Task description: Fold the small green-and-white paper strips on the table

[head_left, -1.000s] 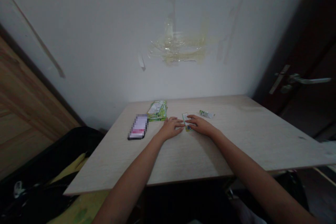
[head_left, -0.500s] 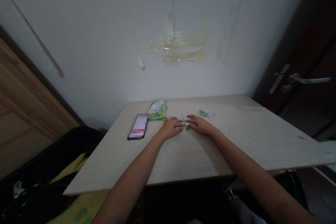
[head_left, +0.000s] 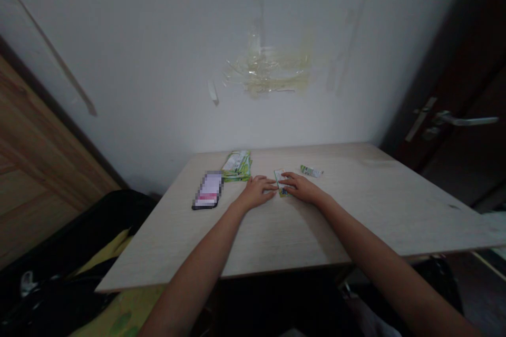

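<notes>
A small flat packet (head_left: 280, 175), white and green with print on it, lies on the table between my hands. My right hand (head_left: 301, 188) rests over its right side, fingers spread and partly covering it. On the other side, my left hand (head_left: 258, 192) lies with fingers stretched out, tips at the packet's left edge. Just beyond my left hand is a stack of similar green and white packets (head_left: 237, 166). A narrow rolled or folded green and white packet (head_left: 311, 171) sits behind my right hand.
A phone (head_left: 208, 189) with a blurred screen lies left of my left hand. The pale wooden table (head_left: 379, 205) meets a wall bearing old tape (head_left: 272, 73). A dark door with a metal handle (head_left: 466, 120) stands at the right. Dark bags (head_left: 79, 258) are at the lower left.
</notes>
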A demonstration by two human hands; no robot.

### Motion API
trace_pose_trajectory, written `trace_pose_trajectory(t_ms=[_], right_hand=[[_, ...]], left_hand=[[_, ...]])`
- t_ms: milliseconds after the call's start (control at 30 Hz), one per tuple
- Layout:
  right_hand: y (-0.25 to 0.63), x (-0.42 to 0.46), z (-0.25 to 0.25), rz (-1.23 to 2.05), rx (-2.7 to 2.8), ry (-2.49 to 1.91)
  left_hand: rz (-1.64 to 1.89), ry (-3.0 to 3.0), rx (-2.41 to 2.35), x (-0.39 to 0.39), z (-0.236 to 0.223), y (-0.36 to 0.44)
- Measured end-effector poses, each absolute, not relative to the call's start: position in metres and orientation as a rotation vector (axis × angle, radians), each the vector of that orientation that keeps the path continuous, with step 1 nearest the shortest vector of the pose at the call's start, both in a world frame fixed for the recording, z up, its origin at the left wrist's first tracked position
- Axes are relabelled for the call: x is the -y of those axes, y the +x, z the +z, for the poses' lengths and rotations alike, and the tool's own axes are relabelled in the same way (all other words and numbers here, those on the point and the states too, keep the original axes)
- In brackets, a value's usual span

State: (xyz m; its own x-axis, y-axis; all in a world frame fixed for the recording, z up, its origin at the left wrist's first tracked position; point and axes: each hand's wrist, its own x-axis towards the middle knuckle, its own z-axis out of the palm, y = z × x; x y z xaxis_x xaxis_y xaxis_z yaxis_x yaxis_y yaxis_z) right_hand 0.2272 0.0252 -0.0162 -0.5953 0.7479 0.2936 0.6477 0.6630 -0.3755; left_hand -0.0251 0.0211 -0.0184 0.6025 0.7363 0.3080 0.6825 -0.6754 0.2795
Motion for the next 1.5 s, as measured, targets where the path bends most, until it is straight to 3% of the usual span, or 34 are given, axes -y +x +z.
trace_pose_trajectory(t_ms=[1500], right_hand=[[0.2262,-0.0233,-0.0146,0.356,2.426,-1.081]], left_hand=[[0.637,2.689,-1.158,-0.0229,-0.0211,-0.0283]])
